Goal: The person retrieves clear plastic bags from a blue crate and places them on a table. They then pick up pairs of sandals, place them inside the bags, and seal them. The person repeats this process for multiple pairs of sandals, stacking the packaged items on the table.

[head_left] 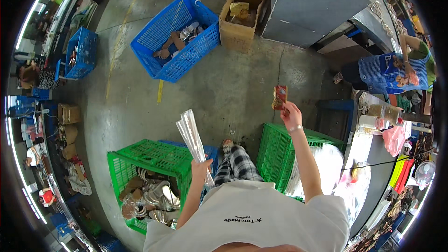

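Note:
My left hand (200, 168) is closed around a bundle of long, clear, shiny plastic strips (190, 133) that fan out upward from the fist. Out to the right, my right hand (292, 116) pinches a small flat red packet (279, 97) with a yellowish pattern by its lower edge. A green plastic crate (156, 147) stands beside my left forearm, with what look like plastic-wrapped sandals (161, 193) inside. Beneath my right arm is another green crate (274, 151), next to a bulky mass of white translucent plastic (322, 168).
Ahead stands a big blue basket (148, 51) with several items inside, beside an open cardboard box (235, 35). Another blue crate (84, 56) is farther left. A person in a blue apron (394, 72) stands at the right near a workbench. Long benches line both sides.

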`<state>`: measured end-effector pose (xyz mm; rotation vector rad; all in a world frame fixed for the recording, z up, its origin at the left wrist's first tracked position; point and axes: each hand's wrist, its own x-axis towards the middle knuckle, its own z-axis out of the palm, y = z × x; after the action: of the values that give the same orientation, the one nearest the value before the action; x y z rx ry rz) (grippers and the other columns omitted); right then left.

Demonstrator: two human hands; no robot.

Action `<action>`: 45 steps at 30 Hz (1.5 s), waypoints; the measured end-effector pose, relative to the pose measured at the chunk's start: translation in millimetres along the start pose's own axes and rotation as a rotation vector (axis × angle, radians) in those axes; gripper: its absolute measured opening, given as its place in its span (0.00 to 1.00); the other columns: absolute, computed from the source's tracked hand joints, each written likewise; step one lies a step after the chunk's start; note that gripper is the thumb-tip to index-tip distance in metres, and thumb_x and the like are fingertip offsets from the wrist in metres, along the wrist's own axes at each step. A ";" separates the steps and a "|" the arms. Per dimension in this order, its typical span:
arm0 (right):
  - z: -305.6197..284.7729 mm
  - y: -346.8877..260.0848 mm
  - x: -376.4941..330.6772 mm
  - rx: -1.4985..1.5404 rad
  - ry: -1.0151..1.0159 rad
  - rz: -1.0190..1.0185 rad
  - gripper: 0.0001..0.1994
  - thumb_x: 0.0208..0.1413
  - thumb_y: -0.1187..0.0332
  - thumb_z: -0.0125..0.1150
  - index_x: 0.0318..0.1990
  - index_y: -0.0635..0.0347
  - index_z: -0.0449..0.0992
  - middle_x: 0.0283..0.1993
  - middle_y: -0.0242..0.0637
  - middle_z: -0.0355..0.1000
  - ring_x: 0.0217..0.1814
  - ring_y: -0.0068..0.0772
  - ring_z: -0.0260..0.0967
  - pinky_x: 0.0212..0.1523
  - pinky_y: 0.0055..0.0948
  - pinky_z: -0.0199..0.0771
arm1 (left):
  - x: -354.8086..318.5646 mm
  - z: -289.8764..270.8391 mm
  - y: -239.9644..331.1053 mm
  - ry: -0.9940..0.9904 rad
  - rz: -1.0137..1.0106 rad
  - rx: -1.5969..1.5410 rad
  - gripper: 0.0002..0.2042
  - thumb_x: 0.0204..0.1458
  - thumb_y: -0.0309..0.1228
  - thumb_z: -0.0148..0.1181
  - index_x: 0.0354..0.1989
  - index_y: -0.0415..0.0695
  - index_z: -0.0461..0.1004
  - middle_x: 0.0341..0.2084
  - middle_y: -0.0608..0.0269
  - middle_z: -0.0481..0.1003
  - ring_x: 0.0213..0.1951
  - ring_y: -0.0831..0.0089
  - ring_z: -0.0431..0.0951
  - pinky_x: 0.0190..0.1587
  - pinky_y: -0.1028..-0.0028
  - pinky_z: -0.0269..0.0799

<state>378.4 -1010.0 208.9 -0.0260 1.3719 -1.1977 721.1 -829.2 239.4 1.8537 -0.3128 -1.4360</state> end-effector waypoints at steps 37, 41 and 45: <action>169.8 -63.2 48.1 -0.032 0.355 -0.562 0.47 0.32 0.65 0.77 0.60 0.60 0.50 0.52 0.38 0.62 0.55 0.27 0.59 0.54 0.27 0.62 | 169.2 436.6 275.8 -1.527 0.107 0.917 0.11 0.46 0.28 0.61 0.38 0.35 0.74 0.33 0.62 0.75 0.32 0.76 0.74 0.34 0.75 0.69; 124.9 -34.4 7.0 0.245 0.544 -0.592 0.37 0.34 0.68 0.75 0.54 0.61 0.61 0.42 0.35 0.70 0.40 0.24 0.69 0.41 0.26 0.71 | 112.0 442.2 229.7 -1.751 0.170 1.169 0.17 0.44 0.33 0.65 0.40 0.34 0.73 0.33 0.58 0.76 0.33 0.76 0.74 0.35 0.75 0.70; 45.2 -28.5 -27.0 0.313 0.770 -0.638 0.25 0.35 0.68 0.71 0.44 0.62 0.68 0.36 0.32 0.70 0.37 0.22 0.67 0.37 0.24 0.71 | 107.5 459.6 173.9 -1.971 0.593 1.317 0.37 0.39 0.47 0.67 0.57 0.43 0.60 0.48 0.52 0.68 0.49 0.63 0.68 0.49 0.66 0.65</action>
<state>400.8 -1032.8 259.5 0.2622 1.8892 -2.0899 383.3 -1201.9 243.3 -0.0518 -2.8229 -2.1519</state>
